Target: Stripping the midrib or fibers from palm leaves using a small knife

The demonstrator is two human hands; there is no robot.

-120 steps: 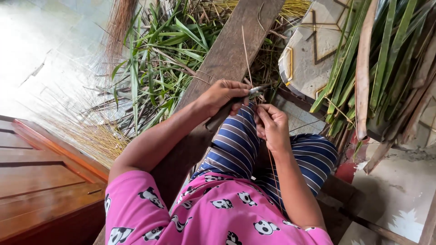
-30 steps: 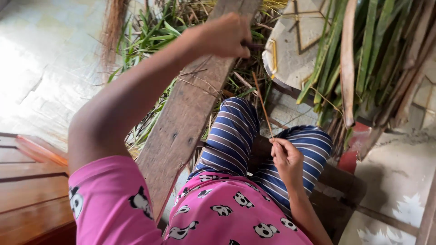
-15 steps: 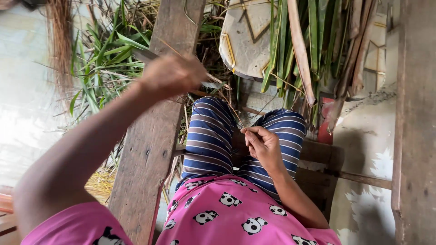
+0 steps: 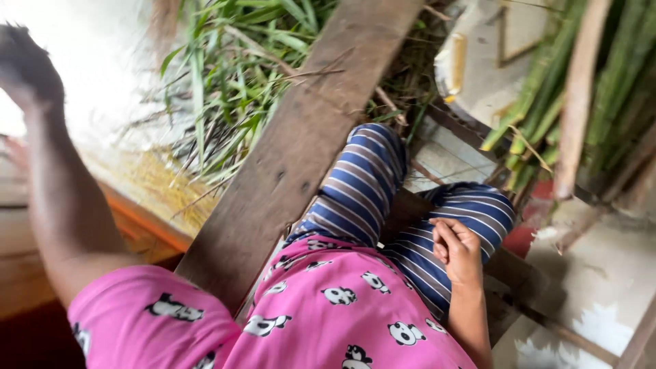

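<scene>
My left hand [image 4: 26,63] is lifted far out to the upper left, over the pale floor. It is blurred, and what it holds cannot be made out. My right hand [image 4: 456,250] rests on my right thigh, on the blue striped trousers [image 4: 355,188], with its fingers curled in; no thin leaf rib shows in it. A long brown wooden plank [image 4: 294,150] runs diagonally from my lap toward the top of the view, between my two arms.
Green palm leaves [image 4: 236,75] lie piled left of the plank. Long green fronds and a dry stalk [image 4: 574,102] lean at the right over a pale patterned slab [image 4: 478,75]. A wooden door panel [image 4: 27,273] lies at the lower left.
My left arm has swung from over the plank out to the far upper left. The thin rib pinched in my right hand is no longer visible, and that hand has dropped onto my thigh.
</scene>
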